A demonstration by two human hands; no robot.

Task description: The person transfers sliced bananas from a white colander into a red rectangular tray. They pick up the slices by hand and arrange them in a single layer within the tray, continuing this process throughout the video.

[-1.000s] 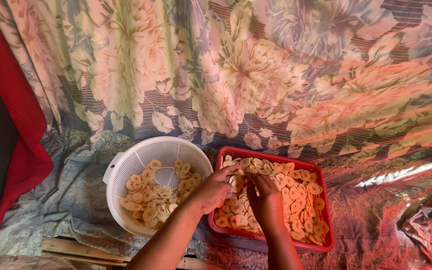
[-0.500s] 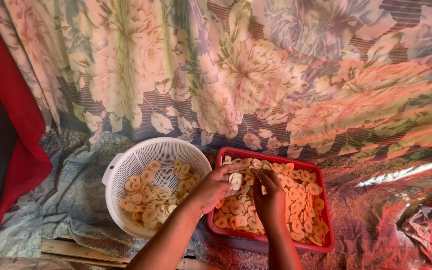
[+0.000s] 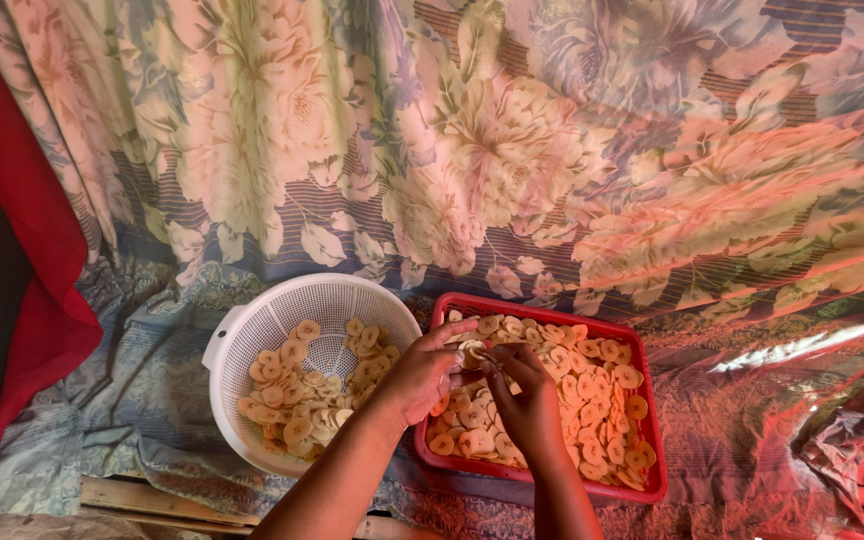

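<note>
A red rectangular tray [image 3: 654, 470] holds many pale yellow round slices [image 3: 592, 380] spread flat. To its left stands a white perforated colander [image 3: 252, 330] with several more slices [image 3: 297, 400] inside. My left hand [image 3: 417, 375] hovers over the tray's left edge, gripping a small stack of slices [image 3: 470, 352] between thumb and fingers. My right hand [image 3: 527, 395] is over the middle of the tray, its fingertips pinching a slice at that stack. The two hands touch at the fingertips.
A flowered cloth [image 3: 472, 150] covers the surface and rises behind. A red curtain [image 3: 32, 250] hangs at the left. Wooden planks [image 3: 152, 498] show at the bottom left edge. Crinkled clear plastic [image 3: 852, 440] lies at the right.
Both hands stay over the tray's left half. The fingers have shifted slightly, drawing together at the small stack of slices. Tray and colander have not moved.
</note>
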